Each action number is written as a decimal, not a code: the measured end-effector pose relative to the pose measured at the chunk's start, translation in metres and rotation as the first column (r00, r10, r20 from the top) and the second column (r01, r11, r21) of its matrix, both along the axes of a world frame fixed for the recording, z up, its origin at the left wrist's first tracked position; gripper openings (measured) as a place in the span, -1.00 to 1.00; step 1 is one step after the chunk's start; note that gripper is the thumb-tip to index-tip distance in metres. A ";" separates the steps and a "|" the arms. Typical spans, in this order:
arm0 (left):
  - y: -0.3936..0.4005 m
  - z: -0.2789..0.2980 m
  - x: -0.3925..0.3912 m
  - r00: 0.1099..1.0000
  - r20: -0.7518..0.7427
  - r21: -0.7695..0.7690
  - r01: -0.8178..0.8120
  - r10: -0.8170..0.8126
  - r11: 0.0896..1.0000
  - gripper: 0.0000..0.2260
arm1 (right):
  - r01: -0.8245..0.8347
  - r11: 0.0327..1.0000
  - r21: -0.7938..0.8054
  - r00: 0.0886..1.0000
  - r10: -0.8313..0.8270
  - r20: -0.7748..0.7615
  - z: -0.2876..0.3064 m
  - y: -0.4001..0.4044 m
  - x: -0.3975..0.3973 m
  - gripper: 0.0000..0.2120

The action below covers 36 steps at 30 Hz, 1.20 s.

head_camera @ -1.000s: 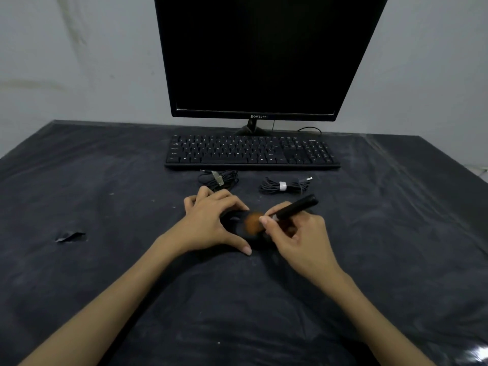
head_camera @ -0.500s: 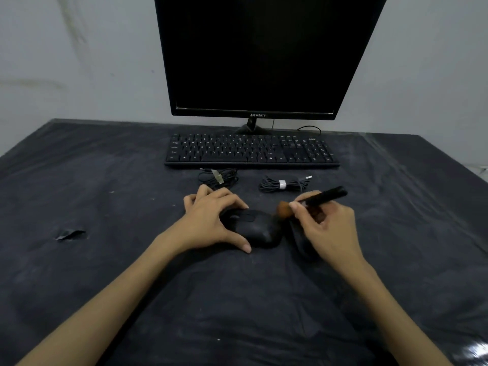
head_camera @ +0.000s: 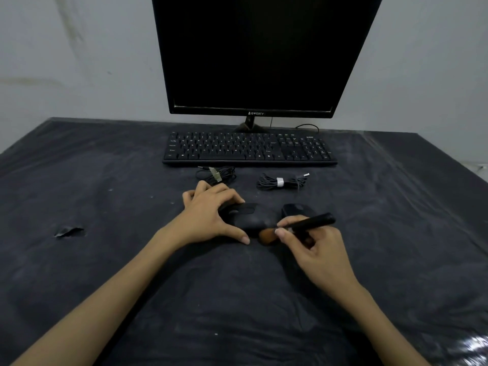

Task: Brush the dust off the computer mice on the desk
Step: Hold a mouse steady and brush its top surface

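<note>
Returning from the gap beside the second black mouse, the black-handled brush with orange bristles, pinched in the right hand, met the near edge of the rounded black plastic mouse, steadied on the dark worktop by the left hand; brushing evidently unfinished.

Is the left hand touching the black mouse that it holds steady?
Touching. In the head view the left hand grips the left mouse: fingers lie on its far side and the thumb presses its near edge, with no gap visible.
</note>
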<state>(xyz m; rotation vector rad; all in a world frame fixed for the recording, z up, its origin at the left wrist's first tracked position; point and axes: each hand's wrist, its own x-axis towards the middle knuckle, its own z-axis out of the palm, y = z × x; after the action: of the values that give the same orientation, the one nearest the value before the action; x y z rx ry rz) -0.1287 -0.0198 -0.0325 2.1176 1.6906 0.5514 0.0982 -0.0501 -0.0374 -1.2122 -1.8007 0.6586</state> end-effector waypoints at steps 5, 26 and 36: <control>-0.001 -0.001 -0.001 1.000 0.002 0.002 -0.010 0.010 1.000 -0.36 | 0.160 0.982 0.098 0.982 -0.148 -0.118 0.004 0.008 0.004 -0.92; 0.001 -0.004 -0.002 1.000 -0.016 0.017 -0.007 0.007 1.000 -0.34 | 0.030 0.997 0.066 0.999 -0.028 -0.026 0.016 0.000 0.005 -0.93; 0.002 -0.006 -0.004 1.000 -0.023 0.018 0.001 -0.001 1.000 -0.26 | -0.093 0.992 -0.086 0.995 0.091 -0.030 0.002 -0.007 -0.004 -0.94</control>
<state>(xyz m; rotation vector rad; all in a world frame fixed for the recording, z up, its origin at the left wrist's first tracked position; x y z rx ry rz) -0.1324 -0.0178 -0.0381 2.1447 1.7028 0.5463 0.0943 -0.0575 -0.0356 -1.1781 -1.8310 0.8098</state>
